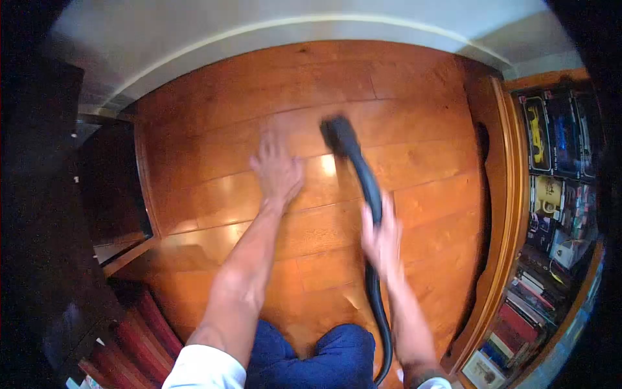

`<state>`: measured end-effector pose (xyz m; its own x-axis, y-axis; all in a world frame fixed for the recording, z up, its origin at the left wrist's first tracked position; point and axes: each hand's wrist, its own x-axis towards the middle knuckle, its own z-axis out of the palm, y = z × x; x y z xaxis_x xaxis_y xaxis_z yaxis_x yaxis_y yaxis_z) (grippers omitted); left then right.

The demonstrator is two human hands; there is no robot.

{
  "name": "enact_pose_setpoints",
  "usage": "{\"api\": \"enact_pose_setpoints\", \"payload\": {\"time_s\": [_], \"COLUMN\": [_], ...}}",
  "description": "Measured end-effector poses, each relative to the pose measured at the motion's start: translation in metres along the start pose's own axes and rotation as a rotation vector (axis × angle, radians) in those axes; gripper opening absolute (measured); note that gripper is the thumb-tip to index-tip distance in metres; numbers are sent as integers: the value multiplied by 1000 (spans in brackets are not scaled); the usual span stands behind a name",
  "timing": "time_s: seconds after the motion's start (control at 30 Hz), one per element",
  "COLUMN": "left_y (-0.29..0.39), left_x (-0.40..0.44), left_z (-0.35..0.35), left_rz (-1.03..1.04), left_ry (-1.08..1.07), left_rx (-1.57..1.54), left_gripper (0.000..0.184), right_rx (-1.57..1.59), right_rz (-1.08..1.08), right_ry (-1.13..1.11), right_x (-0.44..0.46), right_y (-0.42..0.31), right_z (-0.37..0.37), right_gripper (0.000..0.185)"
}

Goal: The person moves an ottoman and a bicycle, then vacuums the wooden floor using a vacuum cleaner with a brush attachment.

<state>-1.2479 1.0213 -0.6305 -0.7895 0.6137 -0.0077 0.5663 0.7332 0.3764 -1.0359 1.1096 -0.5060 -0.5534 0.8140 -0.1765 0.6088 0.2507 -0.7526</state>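
In the head view, my right hand (382, 236) is wrapped round a black vacuum cleaner hose (368, 185). At the hose's far end a dark brush head (338, 133), blurred, is over the wooden floor (427, 155); whether it touches the boards I cannot tell. The hose runs back past my right forearm and beside my knee. My left hand (277, 170) is flat with its fingers spread, at or just above the floorboards left of the brush head, and holds nothing.
A wooden shelf unit (508, 194) with books (518, 322) and boxed model cars (536, 133) stands on the right. A white baseboard (337, 27) edges the floor at the back. Dark furniture (55, 194) and reddish folds or slats (139, 330) are at left. My knees (343, 350) are in front.
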Motion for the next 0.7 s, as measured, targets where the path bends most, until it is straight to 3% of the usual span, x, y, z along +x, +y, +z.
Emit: {"api": "enact_pose_setpoints", "payload": {"time_s": [0.07,0.1,0.17,0.27,0.3,0.4,0.5,0.6,0.7], "left_y": [-41,-60,-85,-91,-90,-91,-93,-92,-92], "left_x": [-37,-51,-65,-71,-72,-71,-71,-69,-69], "left_z": [-30,-34,-32,-29,-29,-29,-29,-31,-33], "left_rz": [-123,-191,-153,-116,-122,-131,-116,-135,-139], "left_ry": [-1,-28,-52,-96,-99,-113,-94,-128,-129], "left_rx": [113,154,212,240,223,243,234,242,196], "left_gripper": [79,82,84,89,91,91,91,91,92], "right_rx": [-91,-135,-245,-242,-207,-187,-230,-157,-186], "right_rz": [100,-69,-45,-95,31,-140,-174,-253,-80], "right_ry": [-74,-56,-156,-6,-35,54,79,94,-50], "right_x": [-99,-141,-183,-136,-100,24,128,139,46], "right_y": [19,30,29,25,9,-20,-55,-60,-42], "right_z": [-13,-17,-19,8,19,74,110,111,77], "right_gripper": [46,48,52,49,45,42,35,32,35]}}
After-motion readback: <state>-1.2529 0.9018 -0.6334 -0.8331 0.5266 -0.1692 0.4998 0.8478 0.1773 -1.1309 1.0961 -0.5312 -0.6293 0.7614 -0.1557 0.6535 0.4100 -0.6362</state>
